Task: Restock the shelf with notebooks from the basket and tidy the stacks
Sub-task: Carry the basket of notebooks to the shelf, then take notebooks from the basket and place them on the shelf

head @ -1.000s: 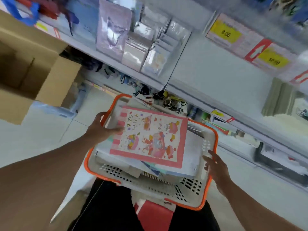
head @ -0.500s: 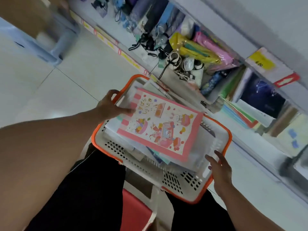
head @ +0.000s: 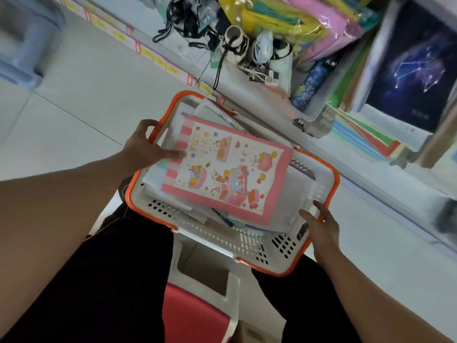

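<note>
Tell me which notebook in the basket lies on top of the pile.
The pink-bordered notebook with cartoon cakes and a rabbit lies on top, its whole cover showing; the others in the basket show only edges beneath it. The left hand touches its striped edge.

One basket [head: 197,233], white with an orange rim, sits at the centre of the frame. One pink-bordered notebook [head: 227,169] lies on top of its pile; the notebooks beneath it overlap too much to count. Two hands show: the left hand [head: 146,149] at centre left and the right hand [head: 321,226] at lower right. One red-and-white stool [head: 197,315] stands at bottom centre. One dark constellation poster [head: 415,68] fills the upper right.
</note>
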### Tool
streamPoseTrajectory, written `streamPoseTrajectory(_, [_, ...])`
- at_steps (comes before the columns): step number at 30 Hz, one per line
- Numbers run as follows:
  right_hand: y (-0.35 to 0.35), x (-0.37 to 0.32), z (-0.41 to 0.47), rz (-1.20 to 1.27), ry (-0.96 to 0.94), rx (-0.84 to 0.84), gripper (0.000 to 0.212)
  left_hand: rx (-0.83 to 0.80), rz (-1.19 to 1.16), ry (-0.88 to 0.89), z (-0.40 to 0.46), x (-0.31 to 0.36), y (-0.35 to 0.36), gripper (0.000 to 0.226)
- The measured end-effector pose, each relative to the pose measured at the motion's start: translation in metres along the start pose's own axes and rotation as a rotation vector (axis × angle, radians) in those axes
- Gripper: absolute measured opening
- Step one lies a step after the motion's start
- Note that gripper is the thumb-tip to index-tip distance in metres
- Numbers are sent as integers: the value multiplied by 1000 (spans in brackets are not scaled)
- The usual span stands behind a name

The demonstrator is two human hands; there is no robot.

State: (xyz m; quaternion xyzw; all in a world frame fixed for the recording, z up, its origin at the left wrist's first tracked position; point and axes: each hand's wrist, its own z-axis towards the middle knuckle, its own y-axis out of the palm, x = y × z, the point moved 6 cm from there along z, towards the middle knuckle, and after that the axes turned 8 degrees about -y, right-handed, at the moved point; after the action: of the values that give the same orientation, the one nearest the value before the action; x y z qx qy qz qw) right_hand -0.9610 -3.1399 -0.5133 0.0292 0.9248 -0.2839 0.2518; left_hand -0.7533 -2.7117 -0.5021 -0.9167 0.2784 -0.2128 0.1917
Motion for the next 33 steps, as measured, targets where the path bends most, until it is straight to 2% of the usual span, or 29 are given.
streamPoseTrajectory(5, [6, -16, 9, 4, -19, -15, 58, 95, -14, 57, 6, 23, -12, 110])
streamPoseTrajectory(8, [6, -47, 13, -218, -17, -122, 67, 246, 88, 106, -12, 42, -26, 111])
streamPoseTrajectory(11, [-2, -107, -4, -449, -94, -121, 76, 362, 65, 244, -53, 67, -22, 88])
streamPoseTrajectory(13, [2, -150, -20, -408, -265, -150, 77, 305, 117, 358, -79, 79, -4, 72])
streamPoseTrajectory(16, [36, -180, -41, -327, -463, -368, 82, 103, 345, 440, -86, 84, 26, 67])
streamPoseTrajectory(18, [62, -185, -37, -467, -660, -438, 95, 20, 540, 547, -79, 96, 42, 66])
streamPoseTrajectory(21, [79, -195, -6, -684, -791, -321, 116, 71, 814, 737, -64, 114, 52, 62])
streamPoseTrajectory(22, [81, -196, 2, -715, -797, -295, 115, 70, 880, 783, -60, 115, 54, 62])
streamPoseTrajectory(27, [85, -198, 22, -655, -902, -269, 58, -46, 982, 842, -48, 114, 48, 62])
streamPoseTrajectory(30, [77, -209, 21, -513, -832, -252, 19, -68, 1043, 811, -48, 120, 48, 52])
streamPoseTrajectory(33, [69, -215, 12, -209, -705, -366, 6, -99, 1096, 765, -59, 124, 58, 33])
